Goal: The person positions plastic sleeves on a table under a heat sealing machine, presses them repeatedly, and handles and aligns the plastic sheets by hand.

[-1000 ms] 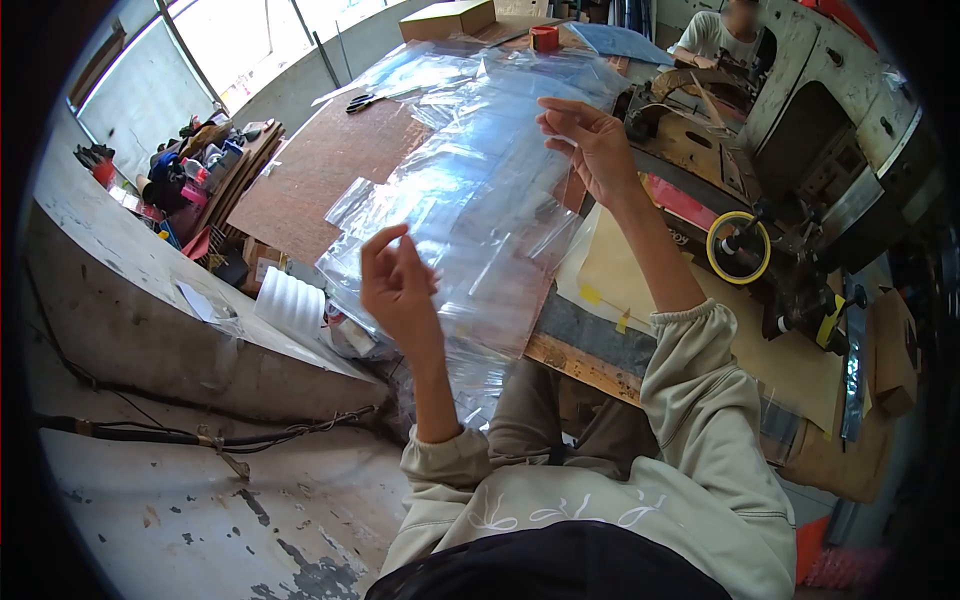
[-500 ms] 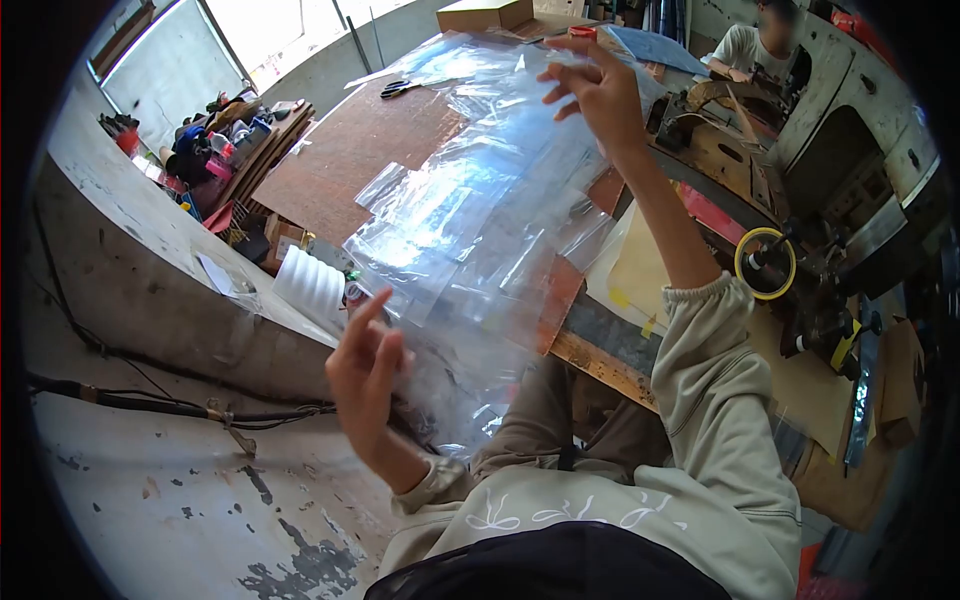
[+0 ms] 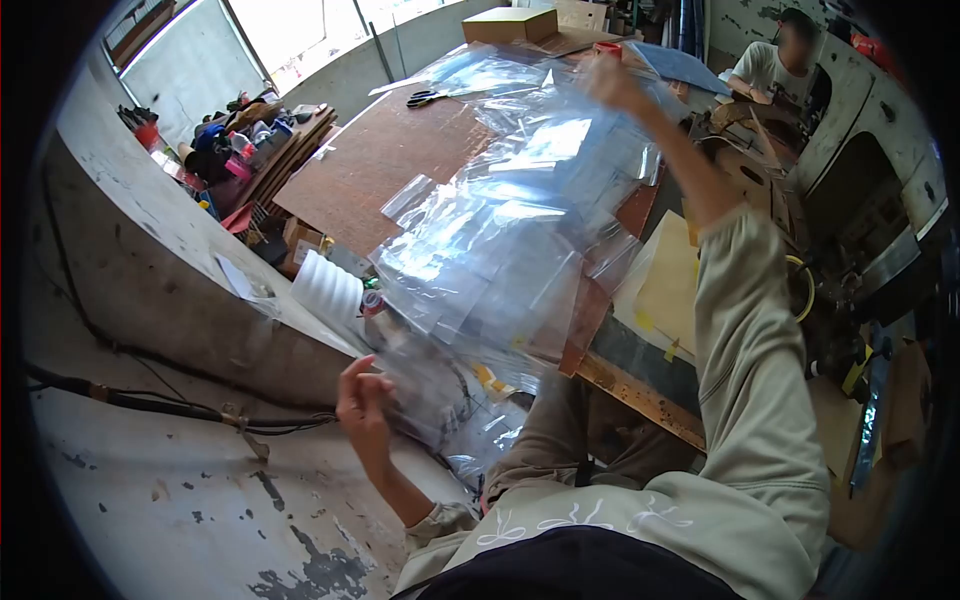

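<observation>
My left hand [image 3: 365, 402] is raised at the near left, its fingers loosely bent and apart. Beside its fingertips a clear plastic sheet [image 3: 425, 395] is smeared by motion; whether they touch is unclear. Stretched far forward, my right hand [image 3: 614, 86] is over the far end of a spread heap of clear plastic sheets or bags [image 3: 480, 255]. Motion blur hides its fingers. Just beyond it sits a small red item [image 3: 607, 49]. More clear plastic [image 3: 490, 435] lies low, beside my legs.
The heap covers part of a brown board [image 3: 350, 185], where black-handled scissors [image 3: 425, 98] lie. A white ribbed roll [image 3: 327, 285] stands at the left edge. Cream sheets [image 3: 665, 275] and machinery are at the right. A person [image 3: 780, 65] sits at the back right.
My right hand has reached forward and down onto the heap's far end, from open fingers to a blur. My left hand has dropped lower. The view has shifted slightly.
</observation>
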### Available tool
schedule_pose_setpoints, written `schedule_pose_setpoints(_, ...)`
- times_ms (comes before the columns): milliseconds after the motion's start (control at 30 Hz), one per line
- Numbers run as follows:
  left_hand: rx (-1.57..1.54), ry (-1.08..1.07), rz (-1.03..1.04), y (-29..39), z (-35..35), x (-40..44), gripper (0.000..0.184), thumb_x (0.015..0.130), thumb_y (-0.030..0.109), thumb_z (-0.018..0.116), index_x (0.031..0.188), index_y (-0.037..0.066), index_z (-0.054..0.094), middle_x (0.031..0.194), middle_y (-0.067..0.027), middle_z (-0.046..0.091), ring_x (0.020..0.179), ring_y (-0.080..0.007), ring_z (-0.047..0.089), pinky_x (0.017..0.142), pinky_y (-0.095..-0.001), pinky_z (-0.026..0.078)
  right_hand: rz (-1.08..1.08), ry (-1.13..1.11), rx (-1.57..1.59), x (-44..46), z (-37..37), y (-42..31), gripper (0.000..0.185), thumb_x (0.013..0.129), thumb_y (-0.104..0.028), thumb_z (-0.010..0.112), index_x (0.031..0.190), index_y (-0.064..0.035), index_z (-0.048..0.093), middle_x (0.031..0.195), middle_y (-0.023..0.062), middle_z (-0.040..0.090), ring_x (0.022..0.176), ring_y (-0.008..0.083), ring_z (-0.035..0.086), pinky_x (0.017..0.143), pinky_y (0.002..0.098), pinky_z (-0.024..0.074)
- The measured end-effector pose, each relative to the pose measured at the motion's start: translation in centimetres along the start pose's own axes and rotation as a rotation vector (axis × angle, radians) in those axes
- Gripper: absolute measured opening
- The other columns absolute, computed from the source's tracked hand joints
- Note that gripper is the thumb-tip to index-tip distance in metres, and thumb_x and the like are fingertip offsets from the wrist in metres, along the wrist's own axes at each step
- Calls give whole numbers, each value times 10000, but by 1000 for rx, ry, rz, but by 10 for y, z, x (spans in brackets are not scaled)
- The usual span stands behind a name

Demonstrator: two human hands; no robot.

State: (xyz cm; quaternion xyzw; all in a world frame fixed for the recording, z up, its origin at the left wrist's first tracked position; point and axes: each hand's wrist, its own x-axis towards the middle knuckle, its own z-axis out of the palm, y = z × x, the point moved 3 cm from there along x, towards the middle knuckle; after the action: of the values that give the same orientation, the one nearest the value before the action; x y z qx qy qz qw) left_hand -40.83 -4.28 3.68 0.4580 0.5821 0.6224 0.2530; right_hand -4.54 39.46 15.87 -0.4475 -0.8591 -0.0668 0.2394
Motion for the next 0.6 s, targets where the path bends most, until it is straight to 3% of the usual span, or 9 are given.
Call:
schedule_pose_setpoints(67,5,-39,-22,-8,23,-1,249,937,96,501,1163,1,543,713,-9,553,656,-62,489,633,-189,402,-152,-197,126,-65,23,-85,382,930,-347,483,1131,-38,584,1170,163,578,1049,310,565,917,382,438)
schedule_pose_setpoints(100,13,-61,-33,-12,30,-2,265,938,92,496,1183,-1,536,708,-8,552,658,-61,489,631,-187,399,-109,-462,70,-81,51,-101,436,946,-374,439,1157,-14,564,1230,163,540,1119,302,523,968,382,398)
schedule_pose_setpoints(267,74,16,-94,-19,9,-11,221,937,85,490,1111,-6,590,670,13,513,630,-52,458,584,-179,363,110,-564,602,-110,63,-114,761,910,-632,201,1323,-40,444,1391,194,383,1323,337,299,1088,370,247)
schedule_pose_setpoints(400,102,205,-71,-13,-45,-32,167,927,103,520,1041,20,610,688,35,448,617,-30,395,553,-172,321,266,-655,482,-104,67,-95,999,746,-821,43,1366,-127,408,1469,173,247,1378,318,177,1120,383,149)
schedule_pose_setpoints(500,-12,469,160,-3,-93,-55,239,873,81,561,1088,-22,555,666,42,389,598,-48,356,560,-164,315,206,-637,399,-96,81,-83,965,734,-832,57,1405,-198,338,1508,133,126,1399,306,78,1108,532,73)
schedule_pose_setpoints(533,-55,455,283,0,-110,-61,335,818,78,596,1115,-52,516,701,24,393,599,-67,354,584,-171,322,234,-647,341,-97,85,-83,919,749,-820,78,1412,-230,315,1514,117,101,1401,301,60,1091,568,52)
schedule_pose_setpoints(567,-256,540,366,7,-121,-67,340,831,72,577,1127,-65,484,749,-3,414,606,-97,378,593,-218,360,261,-658,283,-98,87,-87,875,765,-808,99,1419,-261,292,1520,102,76,1404,296,42,1075,605,30)
schedule_pose_setpoints(600,-229,492,543,16,-133,-72,281,850,76,560,1092,-42,479,805,-27,435,657,-112,393,623,-240,369,287,-666,222,-98,89,-88,833,780,-796,121,1427,-293,269,1526,86,51,1406,291,25,1058,641,8)
